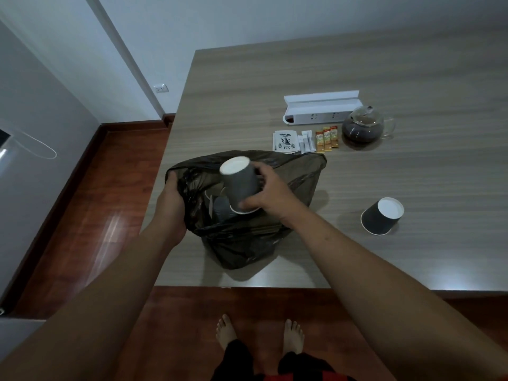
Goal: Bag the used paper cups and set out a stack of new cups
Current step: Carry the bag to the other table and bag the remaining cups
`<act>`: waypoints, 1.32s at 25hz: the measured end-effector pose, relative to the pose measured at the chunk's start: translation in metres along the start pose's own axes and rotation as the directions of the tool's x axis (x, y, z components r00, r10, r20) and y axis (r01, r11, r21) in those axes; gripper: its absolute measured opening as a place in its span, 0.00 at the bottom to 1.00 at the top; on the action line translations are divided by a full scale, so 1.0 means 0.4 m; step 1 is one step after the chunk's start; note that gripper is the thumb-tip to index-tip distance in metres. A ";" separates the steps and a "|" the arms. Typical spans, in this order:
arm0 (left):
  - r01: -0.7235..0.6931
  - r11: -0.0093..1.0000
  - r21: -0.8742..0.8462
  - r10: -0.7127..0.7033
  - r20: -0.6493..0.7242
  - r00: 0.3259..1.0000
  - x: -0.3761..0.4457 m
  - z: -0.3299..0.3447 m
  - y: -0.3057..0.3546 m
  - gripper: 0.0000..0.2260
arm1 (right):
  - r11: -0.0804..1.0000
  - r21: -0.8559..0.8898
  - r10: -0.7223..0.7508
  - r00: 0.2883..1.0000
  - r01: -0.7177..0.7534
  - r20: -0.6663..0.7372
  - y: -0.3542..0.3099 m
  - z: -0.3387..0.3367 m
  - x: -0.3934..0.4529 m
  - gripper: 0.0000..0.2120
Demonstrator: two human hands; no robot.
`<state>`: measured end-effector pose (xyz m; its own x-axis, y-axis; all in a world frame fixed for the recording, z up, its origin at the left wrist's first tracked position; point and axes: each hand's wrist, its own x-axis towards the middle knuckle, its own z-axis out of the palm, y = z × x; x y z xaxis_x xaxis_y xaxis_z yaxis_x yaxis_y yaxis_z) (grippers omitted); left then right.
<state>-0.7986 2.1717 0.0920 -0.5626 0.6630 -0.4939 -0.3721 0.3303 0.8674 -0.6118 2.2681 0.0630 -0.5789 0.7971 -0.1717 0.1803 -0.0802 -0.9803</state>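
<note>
Now | right hand [270,189] grip: holds grey cup [239,185] over black bag [247,215] | left hand [173,199] grip: clutches bag rim

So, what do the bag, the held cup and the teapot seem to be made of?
Bag: thin dark plastic film, glossy, crinkled.
Held cup: probably paper, matte dark wall, white base and rim.
Teapot: clear glass, seemingly; dark liquid shows through.
</note>
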 end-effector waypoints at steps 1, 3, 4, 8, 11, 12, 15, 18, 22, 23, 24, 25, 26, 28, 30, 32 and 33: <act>0.001 1.000 0.012 0.000 -0.009 1.000 -0.001 -0.004 -0.001 0.28 | 0.988 -0.145 -0.037 0.999 0.043 0.038 -0.002 0.025 0.011 0.44; -0.001 0.999 0.042 0.003 -0.037 0.999 -0.006 -0.015 -0.004 0.28 | 0.915 -0.362 -0.160 0.984 0.178 0.080 -0.009 0.059 0.030 0.43; -0.008 0.998 0.057 0.011 -0.046 0.999 -0.013 -0.020 -0.004 0.28 | 0.851 -0.445 -0.251 0.960 0.278 0.121 -0.015 0.074 0.042 0.42; -0.076 0.993 0.085 0.090 -0.175 0.980 -0.039 -0.033 0.008 0.18 | 0.454 -0.756 -0.357 0.874 0.471 0.330 -0.022 0.117 0.073 0.37; -0.147 0.978 0.145 0.185 -0.295 0.937 -0.056 -0.042 0.028 0.13 | 0.531 -0.739 -0.151 0.904 0.415 0.399 -0.014 0.127 0.081 0.33; -0.161 0.974 0.161 0.204 -0.302 0.931 -0.062 -0.044 0.033 0.13 | 0.674 -0.631 -0.108 0.897 0.383 0.429 -0.023 0.124 0.074 0.32; -0.172 0.968 0.182 0.221 -0.300 0.928 -0.070 -0.060 0.030 0.12 | 0.848 -0.447 -0.276 0.957 0.285 0.088 -0.033 0.076 0.068 0.28; -0.136 0.981 0.141 0.175 -0.317 0.932 -0.059 -0.100 0.023 0.13 | 0.779 -0.582 -0.101 0.869 -0.233 -0.484 0.007 -0.023 0.077 0.36; -0.104 0.992 0.074 0.122 -0.317 0.941 -0.047 -0.126 0.010 0.20 | 0.721 -0.254 0.480 0.729 -0.645 -0.487 0.105 -0.115 0.062 0.26; -0.107 0.993 0.051 0.118 -0.313 0.943 -0.047 -0.122 0.010 0.19 | 0.793 -0.133 0.464 0.731 -0.594 -0.500 0.115 -0.125 0.056 0.13; -0.112 0.993 0.030 0.116 -0.301 0.946 -0.049 -0.115 0.013 0.18 | 0.846 -0.010 0.449 0.725 -0.532 -0.522 0.113 -0.136 0.049 0.06; -0.112 0.994 0.008 0.110 -0.276 0.955 -0.053 -0.103 0.015 0.17 | 0.883 0.073 0.425 0.722 -0.464 -0.546 0.104 -0.148 0.048 0.09; -0.113 0.994 -0.005 0.109 -0.242 0.964 -0.059 -0.091 0.017 0.16 | 0.913 0.117 0.385 0.731 -0.391 -0.564 0.087 -0.163 0.049 0.12; -0.121 0.992 -0.032 0.113 -0.183 0.977 -0.057 -0.062 0.014 0.17 | 0.954 0.152 0.296 0.755 -0.257 -0.585 0.041 -0.208 0.048 0.16; -0.111 0.989 -0.098 0.093 -0.168 0.981 -0.050 -0.025 0.004 0.18 | 0.976 0.103 0.215 0.780 -0.192 -0.588 0.003 -0.253 0.039 0.14; -0.074 0.984 -0.164 0.050 -0.146 0.988 -0.042 0.018 -0.015 0.19 | 0.986 -0.029 0.118 0.806 -0.165 -0.580 -0.006 -0.296 0.024 0.11; -0.055 0.981 -0.186 0.030 -0.135 0.990 -0.041 0.044 -0.027 0.18 | 0.980 -0.114 0.067 0.814 -0.162 -0.577 -0.002 -0.314 0.011 0.10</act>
<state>-0.7724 2.1691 0.0916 -0.6683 0.5758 -0.4709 -0.4708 0.1627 0.8671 -0.5147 2.3471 0.0754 -0.0008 0.9887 -0.1496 0.3608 -0.1393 -0.9222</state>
